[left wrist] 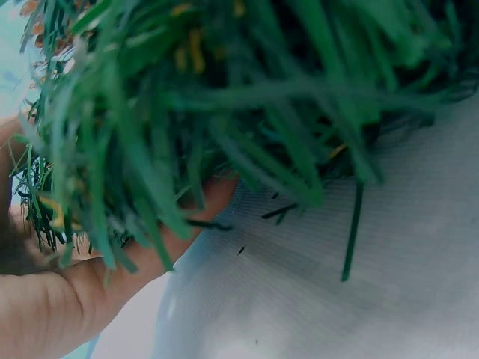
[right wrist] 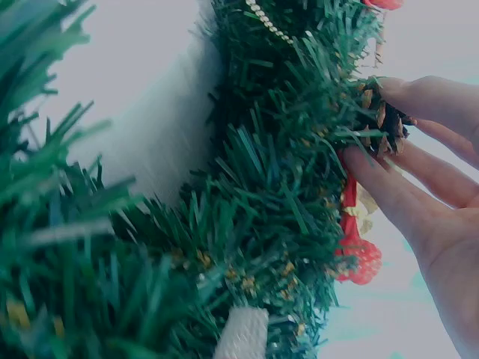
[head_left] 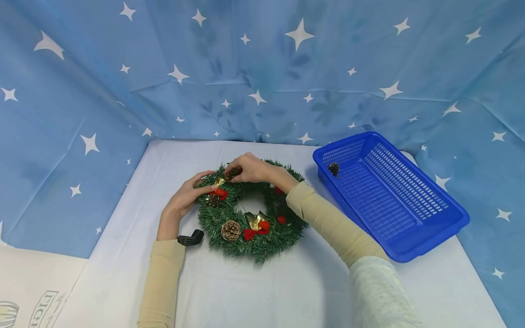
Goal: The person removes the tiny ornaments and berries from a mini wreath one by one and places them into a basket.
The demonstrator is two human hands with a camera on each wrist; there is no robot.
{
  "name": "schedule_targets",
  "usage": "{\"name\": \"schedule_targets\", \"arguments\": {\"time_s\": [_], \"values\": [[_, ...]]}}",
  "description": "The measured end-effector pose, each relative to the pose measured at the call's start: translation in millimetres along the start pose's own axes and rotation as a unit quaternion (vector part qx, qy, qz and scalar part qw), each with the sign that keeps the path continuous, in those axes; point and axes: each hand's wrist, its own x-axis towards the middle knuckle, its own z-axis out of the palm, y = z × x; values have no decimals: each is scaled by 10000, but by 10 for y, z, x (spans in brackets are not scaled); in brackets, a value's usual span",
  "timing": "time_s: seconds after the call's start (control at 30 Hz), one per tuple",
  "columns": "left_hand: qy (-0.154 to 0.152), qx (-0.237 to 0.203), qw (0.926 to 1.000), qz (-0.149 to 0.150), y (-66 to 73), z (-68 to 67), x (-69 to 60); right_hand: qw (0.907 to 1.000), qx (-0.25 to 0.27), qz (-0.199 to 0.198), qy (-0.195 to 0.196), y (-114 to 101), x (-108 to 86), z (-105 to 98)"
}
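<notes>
A green Christmas wreath [head_left: 219, 221] lies on the white-covered table. My right hand [head_left: 256, 168] pinches a pine cone [head_left: 234, 172] at the wreath's upper left part; in the right wrist view this cone [right wrist: 383, 123] sits against the green needles. My left hand [head_left: 183, 197] grips the wreath's left side, thumb on top; its fingers are partly hidden under the needles in the left wrist view. Near that thumb are a red and gold bow [head_left: 219, 193] and a small pine cone [head_left: 213, 200]. Lower on the ring sit a larger pine cone [head_left: 231, 231] and another red-gold bow [head_left: 257, 226].
To the right stands a blue plastic basket [head_left: 434, 248] with one pine cone [head_left: 334, 169] in its far left corner. A black device [head_left: 191, 238] is at my left wrist. Blue curtains with white stars [head_left: 300, 34] hang behind and beside the table.
</notes>
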Motion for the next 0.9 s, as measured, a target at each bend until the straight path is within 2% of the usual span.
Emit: {"name": "schedule_targets", "arguments": {"time_s": [0.27,0.9], "values": [[10,26,10000,44,7,1,-20,9995,118,225,169,43,-100,-126],[-22,-35,10000,66,-7,-3,0,9990,-18,189,397,189,-356,-361]]}}
